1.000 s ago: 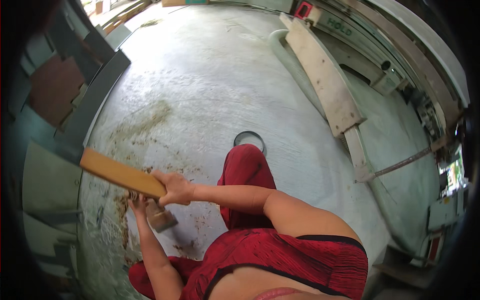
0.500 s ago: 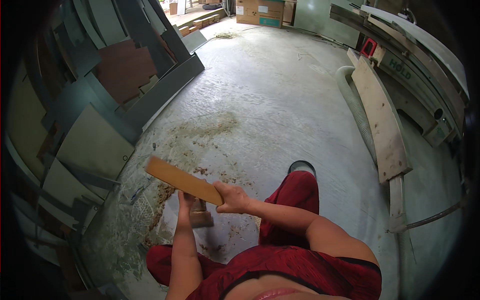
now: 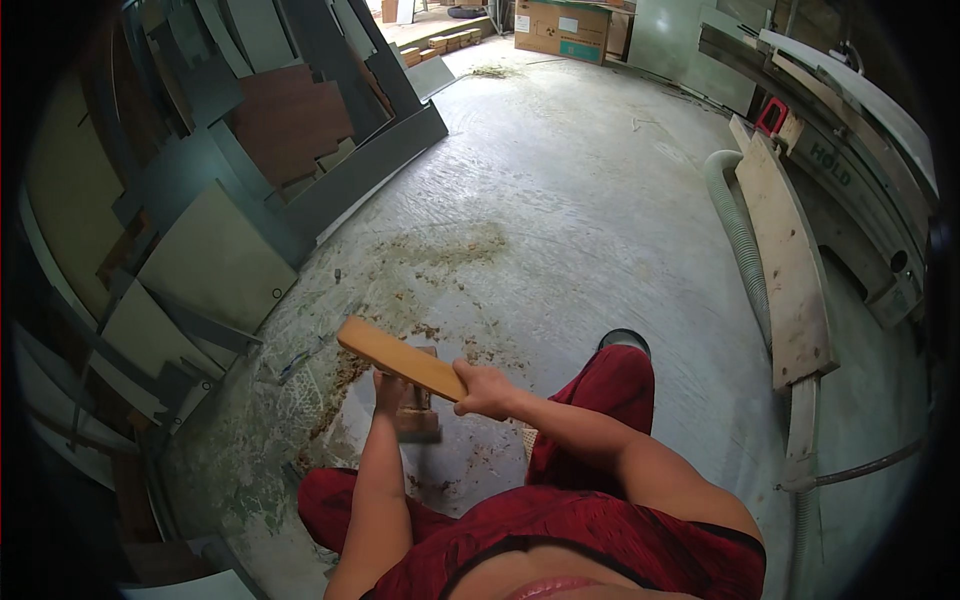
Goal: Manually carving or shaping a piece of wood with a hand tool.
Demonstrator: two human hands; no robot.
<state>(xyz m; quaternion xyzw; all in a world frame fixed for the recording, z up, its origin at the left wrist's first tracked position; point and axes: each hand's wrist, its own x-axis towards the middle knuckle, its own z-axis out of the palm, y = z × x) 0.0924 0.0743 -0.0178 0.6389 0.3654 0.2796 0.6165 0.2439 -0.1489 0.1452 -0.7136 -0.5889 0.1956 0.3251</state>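
A flat orange-brown wooden board (image 3: pixel 402 358) with a rounded far end is held slantwise above the floor, in front of my bent knees. My right hand (image 3: pixel 484 389) is wrapped round its near right end. Against the board's lower edge, about midway along, is my left hand (image 3: pixel 387 392); the board hides part of its fingers, which seem closed on it. Below the board and beside my left hand there is a brown, wood-like block (image 3: pixel 418 424) with a wider near part. Its middle is partly covered, and its exact kind cannot be told.
Brown shavings (image 3: pixel 345 385) lie scattered on the concrete floor (image 3: pixel 570 220). Panels and offcuts (image 3: pixel 215 255) lean at the left. On the right are a plank (image 3: pixel 785 260), a ribbed grey hose (image 3: pixel 742 235) and a machine (image 3: pixel 850 185). A cardboard box (image 3: pixel 560 30) stands far back.
The whole scene has shifted right and slightly down in the view. Both hands stay at the board, which has changed its slant a little. The block remains beneath it.
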